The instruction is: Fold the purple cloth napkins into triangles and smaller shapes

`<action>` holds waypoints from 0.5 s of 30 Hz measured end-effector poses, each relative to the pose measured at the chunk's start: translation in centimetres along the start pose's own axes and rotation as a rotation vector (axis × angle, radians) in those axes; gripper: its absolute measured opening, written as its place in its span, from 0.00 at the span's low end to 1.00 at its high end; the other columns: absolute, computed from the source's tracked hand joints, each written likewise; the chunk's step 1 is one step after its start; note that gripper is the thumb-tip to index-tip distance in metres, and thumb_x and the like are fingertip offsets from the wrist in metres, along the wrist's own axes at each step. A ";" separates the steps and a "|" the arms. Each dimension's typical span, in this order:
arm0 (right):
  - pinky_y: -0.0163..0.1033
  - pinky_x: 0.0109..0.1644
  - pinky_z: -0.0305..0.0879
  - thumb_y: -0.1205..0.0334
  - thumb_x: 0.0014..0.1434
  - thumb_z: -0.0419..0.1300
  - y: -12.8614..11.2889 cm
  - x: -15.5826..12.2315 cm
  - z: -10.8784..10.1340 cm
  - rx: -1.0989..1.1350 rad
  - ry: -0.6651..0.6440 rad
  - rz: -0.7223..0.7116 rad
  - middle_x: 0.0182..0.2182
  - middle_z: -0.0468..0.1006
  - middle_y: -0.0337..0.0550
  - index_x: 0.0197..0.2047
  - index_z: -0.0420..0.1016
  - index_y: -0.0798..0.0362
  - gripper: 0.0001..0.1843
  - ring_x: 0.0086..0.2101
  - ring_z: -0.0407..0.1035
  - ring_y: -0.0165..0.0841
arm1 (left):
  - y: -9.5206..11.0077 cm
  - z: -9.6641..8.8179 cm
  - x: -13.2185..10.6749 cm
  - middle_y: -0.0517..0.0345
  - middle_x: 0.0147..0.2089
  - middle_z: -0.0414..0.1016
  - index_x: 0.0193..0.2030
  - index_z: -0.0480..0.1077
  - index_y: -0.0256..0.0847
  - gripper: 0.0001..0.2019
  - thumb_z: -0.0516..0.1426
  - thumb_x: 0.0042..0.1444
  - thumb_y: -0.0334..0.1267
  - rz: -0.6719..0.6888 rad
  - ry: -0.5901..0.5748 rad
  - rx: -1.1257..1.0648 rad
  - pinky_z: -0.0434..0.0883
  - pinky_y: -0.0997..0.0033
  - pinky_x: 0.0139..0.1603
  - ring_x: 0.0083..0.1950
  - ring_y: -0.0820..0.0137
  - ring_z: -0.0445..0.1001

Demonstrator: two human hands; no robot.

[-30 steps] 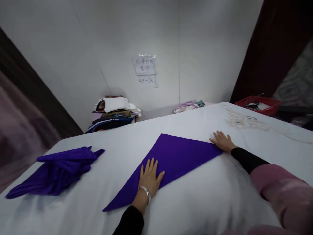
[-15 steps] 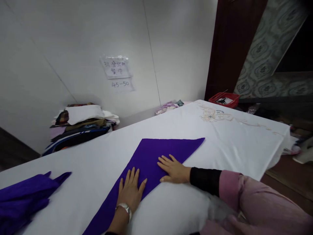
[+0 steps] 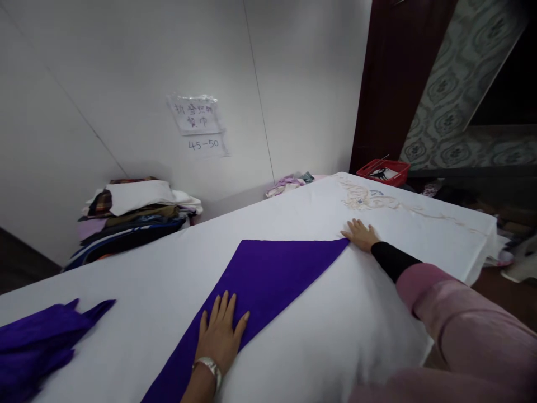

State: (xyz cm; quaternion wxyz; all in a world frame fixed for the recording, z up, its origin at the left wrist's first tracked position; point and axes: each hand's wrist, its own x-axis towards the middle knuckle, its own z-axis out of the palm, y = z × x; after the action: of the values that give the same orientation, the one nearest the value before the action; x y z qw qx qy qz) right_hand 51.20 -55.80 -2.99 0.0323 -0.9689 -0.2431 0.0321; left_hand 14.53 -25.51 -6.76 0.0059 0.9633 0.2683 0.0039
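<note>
The purple cloth, a flat triangle, is lying on the white tabletop just in front of the fabric stack. The left hand is pressing its edge and the right hand the corner farthest from the stack, fingers open and flat. It is looking soft, light and probably slippery, so its corners are offering the best pinch.

The purple cloth lies folded into a flat, smooth triangle on the white-covered worktop. Its long edge runs from the near left to a sharp tip at the far right. The left hand lies flat on its near part, and the right hand touches the tip.
</note>
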 end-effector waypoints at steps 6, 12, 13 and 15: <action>0.53 0.64 0.25 0.35 0.59 0.38 -13.8 -6.9 2.1 0.182 -0.066 -0.728 0.66 0.40 0.49 0.67 0.42 0.54 0.42 0.64 0.32 0.43 | 0.3 -0.5 -0.2 0.52 0.69 0.44 0.66 0.49 0.39 0.32 0.40 0.60 0.54 -0.002 -0.009 -0.015 0.44 0.48 0.65 0.69 0.60 0.40; 0.55 0.63 0.25 0.34 0.58 0.39 -23.8 -14.1 3.8 0.287 -0.228 -1.097 0.65 0.43 0.53 0.67 0.40 0.55 0.44 0.64 0.34 0.42 | 1.1 -1.0 -1.2 0.53 0.69 0.45 0.65 0.49 0.40 0.31 0.40 0.60 0.54 0.004 0.005 -0.060 0.42 0.51 0.66 0.69 0.62 0.40; 0.56 0.63 0.26 0.34 0.58 0.39 -24.2 -14.5 4.0 0.277 -0.222 -1.100 0.65 0.43 0.53 0.67 0.41 0.56 0.44 0.64 0.35 0.43 | 1.2 -1.1 -1.4 0.53 0.69 0.45 0.65 0.49 0.40 0.30 0.40 0.60 0.54 0.007 0.010 -0.070 0.41 0.52 0.66 0.69 0.62 0.39; 0.57 0.63 0.29 0.35 0.58 0.39 -23.9 -14.2 4.7 0.240 -0.195 -1.089 0.65 0.44 0.52 0.67 0.43 0.54 0.42 0.63 0.36 0.44 | 1.4 -1.2 -1.6 0.53 0.69 0.45 0.66 0.48 0.40 0.32 0.39 0.60 0.56 0.010 0.012 -0.102 0.40 0.52 0.66 0.69 0.63 0.38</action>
State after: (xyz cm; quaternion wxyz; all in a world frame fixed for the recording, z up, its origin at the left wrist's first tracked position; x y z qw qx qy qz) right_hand 27.08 -41.27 -5.15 0.1318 -0.6856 -0.7045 0.1275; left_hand 13.82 -27.50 -5.59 0.0533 0.9631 0.2629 0.0234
